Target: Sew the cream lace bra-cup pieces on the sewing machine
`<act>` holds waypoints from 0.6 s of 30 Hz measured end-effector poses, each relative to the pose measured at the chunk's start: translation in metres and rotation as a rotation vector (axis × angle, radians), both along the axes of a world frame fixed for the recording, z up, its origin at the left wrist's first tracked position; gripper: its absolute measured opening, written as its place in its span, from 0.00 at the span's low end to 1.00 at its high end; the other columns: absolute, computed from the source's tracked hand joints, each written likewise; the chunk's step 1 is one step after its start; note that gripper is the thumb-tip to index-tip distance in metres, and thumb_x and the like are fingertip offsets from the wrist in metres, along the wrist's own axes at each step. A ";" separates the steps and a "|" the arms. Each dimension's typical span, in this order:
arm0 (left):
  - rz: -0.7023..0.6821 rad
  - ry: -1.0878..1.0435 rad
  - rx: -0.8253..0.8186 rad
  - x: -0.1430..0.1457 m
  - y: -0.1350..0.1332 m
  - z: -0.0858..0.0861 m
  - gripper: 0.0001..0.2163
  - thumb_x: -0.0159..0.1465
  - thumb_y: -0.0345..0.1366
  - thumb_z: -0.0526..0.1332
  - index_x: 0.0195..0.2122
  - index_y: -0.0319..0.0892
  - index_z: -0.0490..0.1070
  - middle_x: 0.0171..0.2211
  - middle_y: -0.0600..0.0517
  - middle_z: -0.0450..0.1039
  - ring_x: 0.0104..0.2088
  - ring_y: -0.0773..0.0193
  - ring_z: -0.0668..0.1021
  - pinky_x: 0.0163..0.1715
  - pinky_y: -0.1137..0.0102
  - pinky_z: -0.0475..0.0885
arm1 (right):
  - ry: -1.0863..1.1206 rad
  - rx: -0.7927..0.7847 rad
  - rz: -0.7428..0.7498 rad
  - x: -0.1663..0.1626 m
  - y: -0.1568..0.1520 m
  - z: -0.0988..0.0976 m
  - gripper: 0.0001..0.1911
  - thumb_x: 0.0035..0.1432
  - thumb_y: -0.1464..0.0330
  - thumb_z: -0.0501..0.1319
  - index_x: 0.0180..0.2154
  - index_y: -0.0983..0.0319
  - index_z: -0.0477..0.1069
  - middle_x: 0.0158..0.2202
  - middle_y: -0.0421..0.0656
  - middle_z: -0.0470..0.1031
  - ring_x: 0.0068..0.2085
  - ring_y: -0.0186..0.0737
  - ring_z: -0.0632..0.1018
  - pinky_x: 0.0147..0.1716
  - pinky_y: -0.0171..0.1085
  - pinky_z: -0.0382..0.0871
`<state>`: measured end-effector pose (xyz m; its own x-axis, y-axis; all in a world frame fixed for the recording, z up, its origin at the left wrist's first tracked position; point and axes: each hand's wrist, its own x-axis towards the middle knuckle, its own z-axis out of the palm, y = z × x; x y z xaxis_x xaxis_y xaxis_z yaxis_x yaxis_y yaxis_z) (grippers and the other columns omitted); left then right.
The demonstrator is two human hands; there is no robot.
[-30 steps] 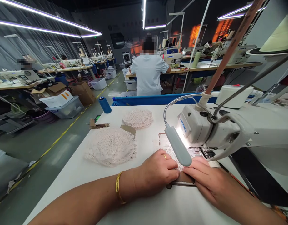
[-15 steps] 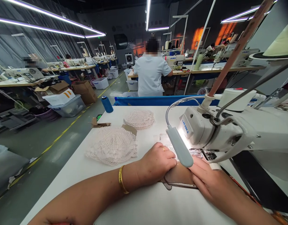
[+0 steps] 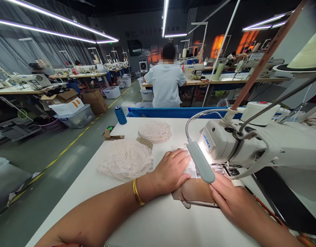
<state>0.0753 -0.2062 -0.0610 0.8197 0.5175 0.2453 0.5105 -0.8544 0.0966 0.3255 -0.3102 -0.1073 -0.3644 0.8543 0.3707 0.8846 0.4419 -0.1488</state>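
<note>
My left hand [image 3: 172, 169] lies flat with fingers spread on a tan fabric piece [image 3: 195, 192] edged with white lace [image 3: 192, 168], just left of the sewing machine's needle. A ring and a gold bangle are on that hand and wrist. My right hand [image 3: 225, 200] presses the near right edge of the same piece. The white sewing machine [image 3: 250, 144] stands to the right, and its gooseneck lamp [image 3: 201, 165] hangs lit above the fabric, hiding the needle area.
Two heaps of white lace [image 3: 127, 159] [image 3: 155, 132] lie on the white table [image 3: 153, 226], with cardboard scraps [image 3: 110, 135] and a blue thread cone [image 3: 120, 115] beyond. A person in a white shirt [image 3: 165, 84] stands with their back to me. Boxes and bins [image 3: 73, 109] line the aisle at left.
My left hand has moved forward and opened out flat over the lace. The tan piece has slid out further toward me, and my right hand has shifted back along its edge.
</note>
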 end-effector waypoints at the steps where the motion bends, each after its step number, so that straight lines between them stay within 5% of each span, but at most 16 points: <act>1: 0.031 0.040 -0.001 -0.001 -0.003 0.003 0.14 0.73 0.46 0.63 0.49 0.39 0.74 0.55 0.41 0.75 0.59 0.48 0.74 0.55 0.57 0.69 | 0.023 0.006 0.029 -0.003 0.000 0.004 0.23 0.70 0.72 0.51 0.64 0.56 0.67 0.55 0.51 0.80 0.53 0.52 0.82 0.45 0.49 0.82; 4: 0.081 0.189 0.019 -0.004 -0.019 0.016 0.22 0.69 0.53 0.66 0.49 0.36 0.76 0.51 0.38 0.78 0.52 0.44 0.79 0.49 0.55 0.72 | 0.112 0.043 0.150 -0.015 -0.001 0.016 0.22 0.69 0.76 0.50 0.60 0.57 0.70 0.50 0.48 0.82 0.49 0.48 0.83 0.43 0.43 0.80; 8: 0.001 0.213 -0.065 -0.013 -0.032 0.040 0.17 0.72 0.45 0.61 0.30 0.40 0.74 0.24 0.50 0.74 0.25 0.59 0.75 0.31 0.63 0.68 | 0.149 0.077 0.278 -0.031 -0.004 0.020 0.26 0.68 0.75 0.54 0.65 0.56 0.68 0.58 0.49 0.80 0.55 0.48 0.81 0.48 0.43 0.79; 14: 0.287 0.228 -0.077 -0.024 -0.006 0.048 0.14 0.65 0.45 0.70 0.37 0.39 0.72 0.38 0.43 0.76 0.39 0.49 0.79 0.36 0.61 0.71 | 0.148 0.097 0.402 -0.036 -0.004 0.015 0.23 0.68 0.74 0.56 0.61 0.55 0.74 0.55 0.49 0.82 0.55 0.49 0.81 0.51 0.45 0.77; 18: 0.312 0.273 -0.141 -0.026 0.000 0.042 0.14 0.65 0.45 0.69 0.39 0.39 0.72 0.38 0.44 0.75 0.38 0.51 0.78 0.35 0.63 0.72 | 0.145 0.056 0.459 -0.039 -0.011 0.032 0.17 0.67 0.74 0.57 0.54 0.56 0.75 0.44 0.47 0.82 0.47 0.47 0.82 0.48 0.45 0.77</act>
<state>0.0496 -0.2065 -0.0193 0.6436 0.7638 -0.0496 0.7653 -0.6431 0.0269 0.2862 -0.3208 -0.0752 -0.6402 0.5947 0.4863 0.5680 0.7926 -0.2216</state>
